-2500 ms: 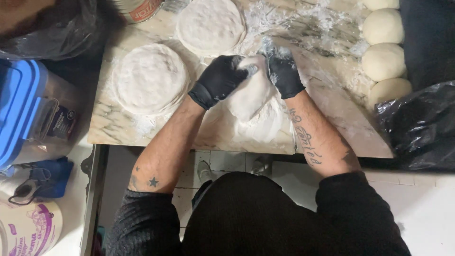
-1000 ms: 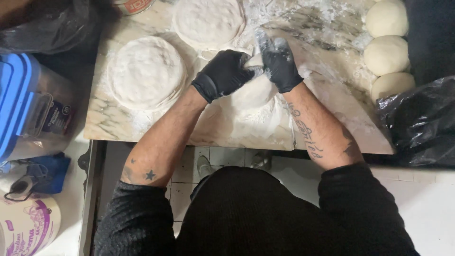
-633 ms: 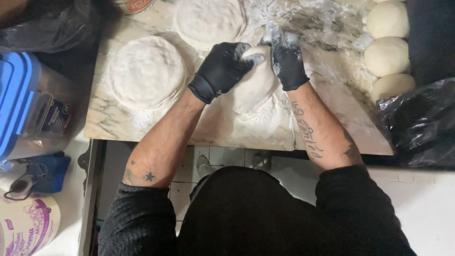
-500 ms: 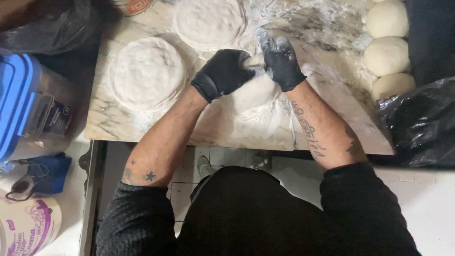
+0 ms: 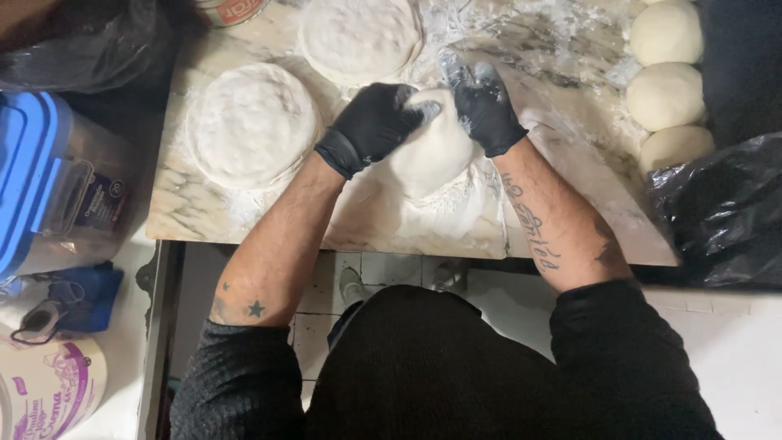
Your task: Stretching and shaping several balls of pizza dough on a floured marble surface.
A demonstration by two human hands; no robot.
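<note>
Both my hands wear black gloves dusted with flour. My left hand (image 5: 371,124) and my right hand (image 5: 485,110) press on either side of a soft white dough piece (image 5: 432,155) that lies on the floured marble slab (image 5: 269,224). The fingers of each hand curl over the dough's top edge. Two flattened dough rounds lie to the left and behind: one (image 5: 251,122) beside my left wrist, another (image 5: 358,37) at the far edge. Three dough balls (image 5: 666,94) sit in a column at the right end of the slab.
A black plastic bag (image 5: 721,216) rests on the slab's right end, another dark bag (image 5: 81,45) at the top left. A clear tub with a blue lid (image 5: 41,183) stands left of the slab, a white bucket (image 5: 45,391) below it. Tiled floor shows under the slab's front edge.
My hands have kept working the same dough piece, shifting slightly around it and pulling it up and back; the other rounds and balls stay where they were.
</note>
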